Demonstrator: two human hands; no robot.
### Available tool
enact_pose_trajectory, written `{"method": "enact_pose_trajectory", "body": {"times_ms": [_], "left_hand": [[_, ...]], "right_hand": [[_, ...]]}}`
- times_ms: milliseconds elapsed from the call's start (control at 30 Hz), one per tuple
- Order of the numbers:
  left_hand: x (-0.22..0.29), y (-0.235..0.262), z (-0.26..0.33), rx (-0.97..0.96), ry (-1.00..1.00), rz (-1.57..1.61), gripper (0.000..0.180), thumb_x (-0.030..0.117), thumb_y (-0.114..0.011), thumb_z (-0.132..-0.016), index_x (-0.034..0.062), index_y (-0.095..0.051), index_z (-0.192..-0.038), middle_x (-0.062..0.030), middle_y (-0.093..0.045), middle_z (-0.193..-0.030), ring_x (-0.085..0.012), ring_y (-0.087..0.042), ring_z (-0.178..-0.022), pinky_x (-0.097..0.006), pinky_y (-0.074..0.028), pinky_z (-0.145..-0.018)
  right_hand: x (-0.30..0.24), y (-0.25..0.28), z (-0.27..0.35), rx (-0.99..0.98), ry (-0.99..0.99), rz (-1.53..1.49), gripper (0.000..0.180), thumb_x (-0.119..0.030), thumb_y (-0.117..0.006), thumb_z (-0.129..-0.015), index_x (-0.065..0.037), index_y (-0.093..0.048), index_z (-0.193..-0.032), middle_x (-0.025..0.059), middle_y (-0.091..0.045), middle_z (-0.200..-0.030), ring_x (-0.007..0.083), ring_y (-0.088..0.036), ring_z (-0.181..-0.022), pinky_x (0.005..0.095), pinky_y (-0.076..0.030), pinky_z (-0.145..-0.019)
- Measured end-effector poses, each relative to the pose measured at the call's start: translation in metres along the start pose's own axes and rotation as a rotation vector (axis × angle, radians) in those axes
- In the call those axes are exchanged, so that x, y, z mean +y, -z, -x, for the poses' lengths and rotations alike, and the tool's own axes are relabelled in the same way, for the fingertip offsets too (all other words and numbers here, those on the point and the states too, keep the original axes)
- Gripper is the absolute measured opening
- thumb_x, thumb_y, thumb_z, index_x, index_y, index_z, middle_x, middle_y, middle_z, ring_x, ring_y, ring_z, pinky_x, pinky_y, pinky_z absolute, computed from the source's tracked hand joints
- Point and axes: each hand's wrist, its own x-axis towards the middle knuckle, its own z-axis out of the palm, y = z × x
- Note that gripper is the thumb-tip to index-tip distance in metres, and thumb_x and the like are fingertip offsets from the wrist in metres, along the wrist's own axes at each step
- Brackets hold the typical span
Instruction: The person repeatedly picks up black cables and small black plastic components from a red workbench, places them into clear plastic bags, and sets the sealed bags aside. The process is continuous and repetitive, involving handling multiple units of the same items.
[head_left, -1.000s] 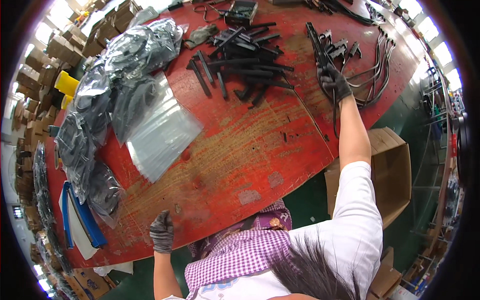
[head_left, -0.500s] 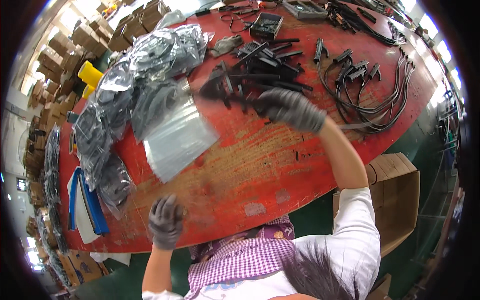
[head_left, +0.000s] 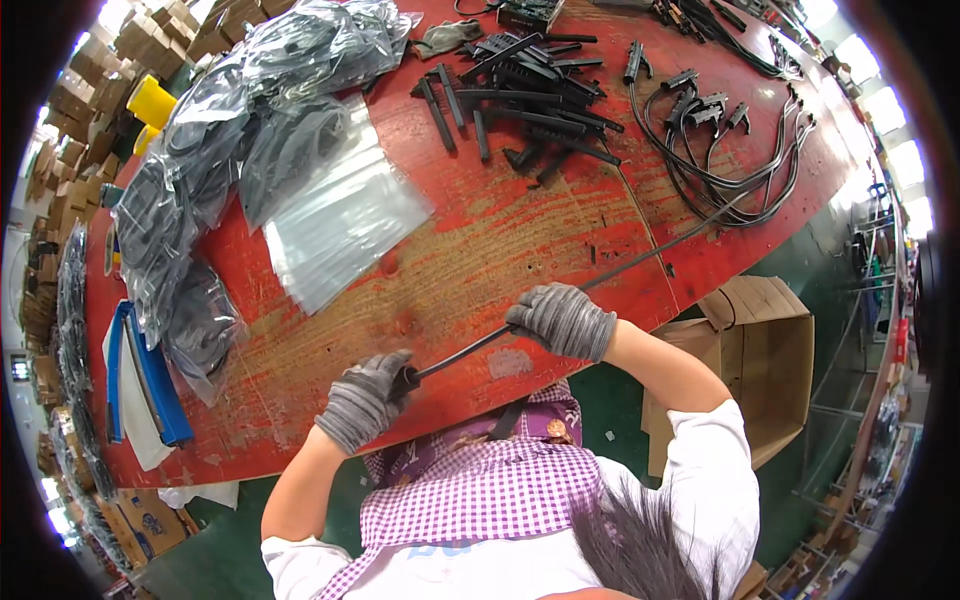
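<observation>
A thin black cable is stretched slantwise over the near part of the red table. My left hand, in a grey knit glove, is closed around its thicker near end, by the table's front edge. Farther along, my gloved right hand pinches the same cable. From there it runs up and right toward a looped bundle of cables with black clamp-like ends. My left fingers hide most of the cable's end piece. Beyond both hands lies a heap of black plastic strips.
Flat clear plastic bags lie left of centre, beside a mound of bagged dark cables. Blue-edged holders sit at the left edge. An open cardboard box stands below the table's right side. The red table has a curved edge.
My right hand has come back from the black strips toward me and now grips the cable. My left hand, formerly without the cable, has moved inward and closed on its end.
</observation>
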Motion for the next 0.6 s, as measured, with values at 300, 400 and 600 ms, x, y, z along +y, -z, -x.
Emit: {"method": "enact_pose_trajectory", "body": {"times_ms": [300,400,600], "left_hand": [[-0.039,0.040,0.041,0.104,0.448,1.079,0.014,0.025,-0.046,-0.091,0.0110,-0.046,-0.089,0.0006,-0.043,-0.064,-0.0077,-0.043,-0.048,-0.025,-0.037,-0.043],[-0.115,0.093,0.102,0.503,0.384,1.563,0.025,0.028,-0.040,-0.094,0.0153,-0.044,-0.073,0.0067,-0.032,-0.052,-0.0036,-0.033,-0.039,-0.023,-0.029,-0.034],[-0.149,0.143,0.147,0.524,-0.039,1.784,0.028,0.026,-0.029,-0.097,0.0107,-0.049,-0.084,0.0068,-0.025,-0.048,-0.0039,-0.018,-0.031,-0.020,-0.017,-0.027]], "right_hand": [[-0.001,0.021,-0.036,0.389,-0.095,0.156,0.026,-0.037,-0.056,-0.079,-0.012,-0.057,-0.072,0.0087,-0.056,-0.066,0.0272,-0.057,-0.062,0.0387,-0.046,-0.055],[0.089,0.014,0.009,0.397,-0.321,0.027,0.019,-0.027,-0.057,-0.080,-0.009,-0.061,-0.081,0.0120,-0.060,-0.074,0.0316,-0.057,-0.072,0.0410,-0.046,-0.066],[0.067,-0.007,0.009,0.213,-0.276,0.219,0.022,-0.032,-0.054,-0.082,-0.011,-0.057,-0.081,0.0097,-0.059,-0.066,0.0304,-0.058,-0.062,0.0404,-0.045,-0.056]]}}
